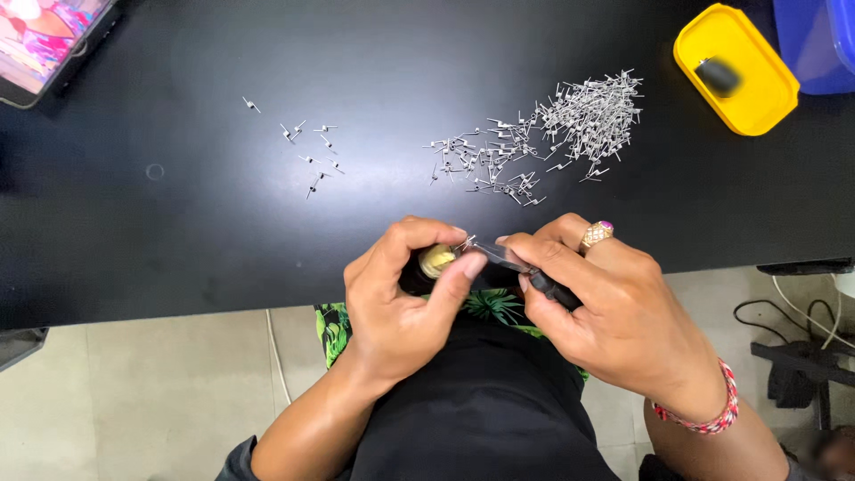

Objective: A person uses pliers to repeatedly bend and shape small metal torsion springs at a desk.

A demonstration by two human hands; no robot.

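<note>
Gripped in our left hand [401, 294] is one small dark cylinder [426, 267] with a pale yellowish end, the fingers curled shut around it and the thumb pressing at its tip. Our right hand [614, 316] is closed on one slim tool [525, 270] with a dark handle, pinched between thumb and forefinger, and its metal tip meets the cylinder's end, where one small metal pin [465, 241] sits. Both hands hover just off the near table edge, above our lap.

Head view, counts: two hands, one cylinder, one tool. One ring [596, 234] is on the right hand and one red-and-white bracelet [712, 411] on the right wrist. We note one large pile of pins [570, 125] up and right of the hands, too many to count. A small scatter of pins [312, 147], about ten, lies well apart to the left. One yellow tray [757, 98] at the far right holds one dark, blurred item [718, 75]. One blue container [815, 44] stands just beside the tray. One screen [44, 36] shows at the top left corner.

Surface: a glossy black table [178, 232], with pins lying directly on it. Room: a pale tiled floor [134, 401] below the table, with dark cables [784, 321] at right and one white cable [276, 356] hanging near our left leg.
</note>
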